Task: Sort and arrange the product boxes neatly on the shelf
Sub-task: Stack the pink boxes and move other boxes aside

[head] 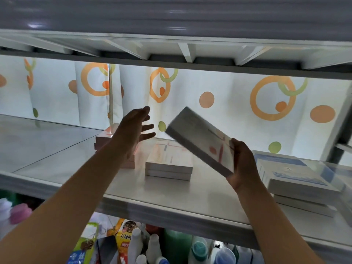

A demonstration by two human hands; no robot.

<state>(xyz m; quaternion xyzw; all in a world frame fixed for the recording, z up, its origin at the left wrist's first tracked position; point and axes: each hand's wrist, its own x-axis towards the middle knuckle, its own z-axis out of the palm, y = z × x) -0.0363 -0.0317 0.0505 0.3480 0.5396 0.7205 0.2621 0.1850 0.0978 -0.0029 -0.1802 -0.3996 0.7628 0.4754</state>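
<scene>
My right hand (242, 164) grips a flat white box with red markings (200, 140) by its lower corner, tilted up in the air above the shelf (171, 193). My left hand (136, 128) hovers with fingers spread, reaching toward the box without touching it. Below the held box lies a stack of two matching white boxes (168, 164). Behind my left forearm sits a stack of pinkish boxes (106, 141), partly hidden. At the right stands a stack of white and blue boxes (297, 180).
An upper shelf (171, 52) hangs low overhead. A white curtain with orange and green circles (228, 103) closes the back. The shelf's left half (47, 147) is bare. Bottles and snack bags (133, 242) crowd the level below.
</scene>
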